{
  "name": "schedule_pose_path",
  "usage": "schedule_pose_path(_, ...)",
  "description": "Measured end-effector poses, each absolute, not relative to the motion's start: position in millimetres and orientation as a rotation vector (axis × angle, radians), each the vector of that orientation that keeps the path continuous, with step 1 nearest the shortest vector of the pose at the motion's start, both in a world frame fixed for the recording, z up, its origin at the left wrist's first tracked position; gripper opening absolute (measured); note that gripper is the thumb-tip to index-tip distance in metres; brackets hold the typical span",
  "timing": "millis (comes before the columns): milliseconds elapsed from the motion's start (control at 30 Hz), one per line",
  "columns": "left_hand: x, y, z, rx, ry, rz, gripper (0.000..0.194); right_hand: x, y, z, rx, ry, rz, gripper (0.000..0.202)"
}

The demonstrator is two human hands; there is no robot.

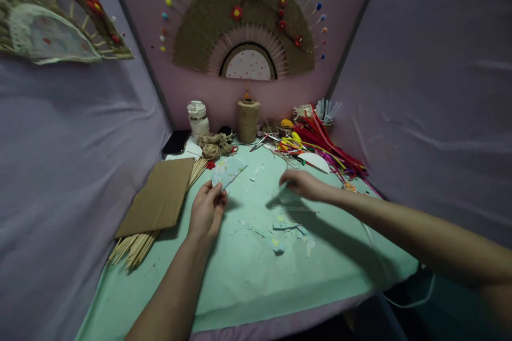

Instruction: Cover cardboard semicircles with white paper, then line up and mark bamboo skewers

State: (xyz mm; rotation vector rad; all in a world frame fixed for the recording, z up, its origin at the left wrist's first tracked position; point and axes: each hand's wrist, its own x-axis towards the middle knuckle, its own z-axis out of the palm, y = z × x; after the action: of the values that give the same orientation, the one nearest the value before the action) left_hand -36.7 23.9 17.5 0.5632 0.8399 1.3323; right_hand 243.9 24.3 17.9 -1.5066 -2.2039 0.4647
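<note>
The left hand (208, 208) pinched a floral half-round piece (227, 171); the right hand (298, 184), fingers curled, gripped something blurred!

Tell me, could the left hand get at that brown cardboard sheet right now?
Probably yes: the cardboard sheet lies close beside the left hand, and nothing seems to rest on top of it. That hand is pinching a patterned piece, though, so its grip isn't free.
</note>
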Motion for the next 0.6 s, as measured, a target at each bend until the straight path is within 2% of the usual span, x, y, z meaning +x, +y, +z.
schedule_pose_path(133,-39.5,29.2,15.7,0.535,0.874,1.373,0.03,235.1,105.6,33.3,-1.583,-2.0,0.339,0.027)
schedule_pose_path(233,-43.4,33.8,14.9,0.49,0.893,1.407,0.029,212.3,140.5,17.9,-1.59,-1.994,0.38,0.029)
schedule_pose_path(433,-44.7,34.0,16.5,0.511,0.823,1.428,0.029,165.2,84.7,-28.9,-1.437,-2.153,0.539,0.032)
schedule_pose_path(600,-42.9,34.9,14.8,0.514,0.883,1.418,0.028,139.2,38.7,-26.3,-0.998,-2.464,0.685,0.029)
